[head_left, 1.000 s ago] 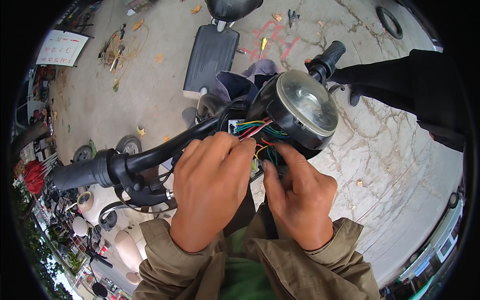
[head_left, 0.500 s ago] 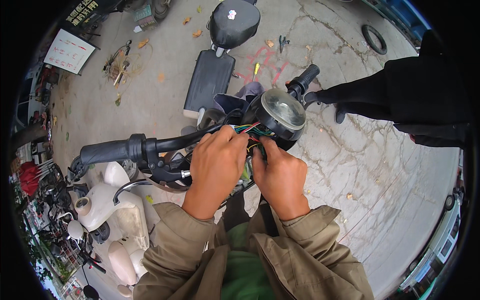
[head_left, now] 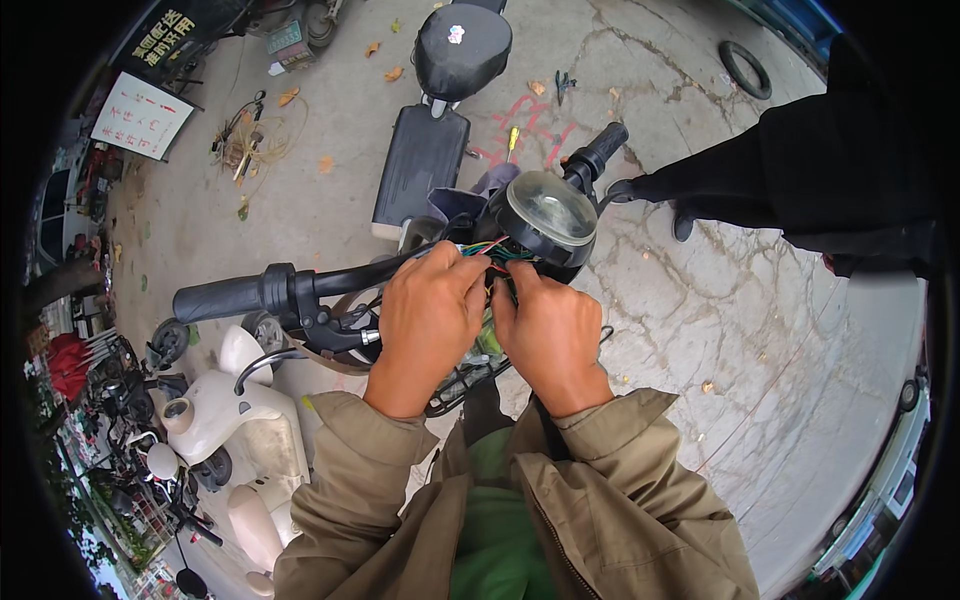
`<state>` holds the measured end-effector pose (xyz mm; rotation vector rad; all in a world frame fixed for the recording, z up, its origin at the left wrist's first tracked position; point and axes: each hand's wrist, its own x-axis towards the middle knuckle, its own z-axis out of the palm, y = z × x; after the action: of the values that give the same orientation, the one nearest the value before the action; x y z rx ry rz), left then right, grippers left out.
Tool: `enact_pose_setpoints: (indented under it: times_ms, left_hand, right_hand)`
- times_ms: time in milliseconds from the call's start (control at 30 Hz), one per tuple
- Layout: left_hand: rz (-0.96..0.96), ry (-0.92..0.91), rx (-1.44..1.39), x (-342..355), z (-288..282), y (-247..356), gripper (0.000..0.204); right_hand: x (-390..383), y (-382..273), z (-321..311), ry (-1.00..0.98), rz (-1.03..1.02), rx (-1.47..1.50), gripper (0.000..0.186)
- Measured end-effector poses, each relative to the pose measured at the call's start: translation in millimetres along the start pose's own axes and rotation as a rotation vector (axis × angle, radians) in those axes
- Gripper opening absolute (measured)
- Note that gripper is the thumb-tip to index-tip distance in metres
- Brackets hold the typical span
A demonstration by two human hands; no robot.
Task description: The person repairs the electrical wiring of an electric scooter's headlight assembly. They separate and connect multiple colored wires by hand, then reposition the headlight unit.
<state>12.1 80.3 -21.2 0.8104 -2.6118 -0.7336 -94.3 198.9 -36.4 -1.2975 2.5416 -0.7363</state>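
Note:
A black handlebar [head_left: 343, 282] of an electric scooter stretches across in front of me, with a round black housing under a clear lens [head_left: 552, 207] at its middle. Out of the gap beside that housing comes a bundle of thin coloured wires [head_left: 487, 249]. My left hand [head_left: 425, 325] pinches wires at the left of this bundle, its fingertips partly hidden. Close by on the right, my right hand [head_left: 553, 335] is closed with thumb and forefinger on the wires too. Which exact strands each hand grips is hidden.
Beyond the handlebar are the scooter's footboard [head_left: 424, 165] and black seat [head_left: 463, 55]. A yellow-handled screwdriver [head_left: 513, 140] and pliers [head_left: 565, 86] lie on cracked concrete. A person in black [head_left: 745, 160] stands at right. A cream scooter body [head_left: 240, 410] is at left.
The view has shifted slightly, so handlebar and housing sit a little differently in it. Both hands stay at the wires, with small finger movements.

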Motion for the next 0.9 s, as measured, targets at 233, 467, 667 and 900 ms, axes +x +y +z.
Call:
enact_pose_setpoints:
  times_ms: [233, 467, 667, 900]
  left_hand:
    - [-0.024, 0.031, 0.012, 1.8, 1.9, 0.3, 0.016]
    - [-0.076, 0.061, 0.002, 2.5, 5.4, 1.6, 0.016]
    - [-0.043, 0.055, -0.001, 2.2, 4.6, -0.4, 0.017]
    - [-0.023, 0.006, -0.017, 0.4, 4.4, -0.7, 0.017]
  right_hand:
    - [4.5, -5.1, 1.2, -0.003, 0.055, -0.051, 0.015]
    - [2.2, 1.8, 4.4, 0.031, 0.004, -0.037, 0.010]
    - [2.1, 3.1, 5.5, 0.101, -0.071, -0.071, 0.017]
    - [3.0, 5.8, 8.2, 0.114, -0.061, -0.052, 0.017]
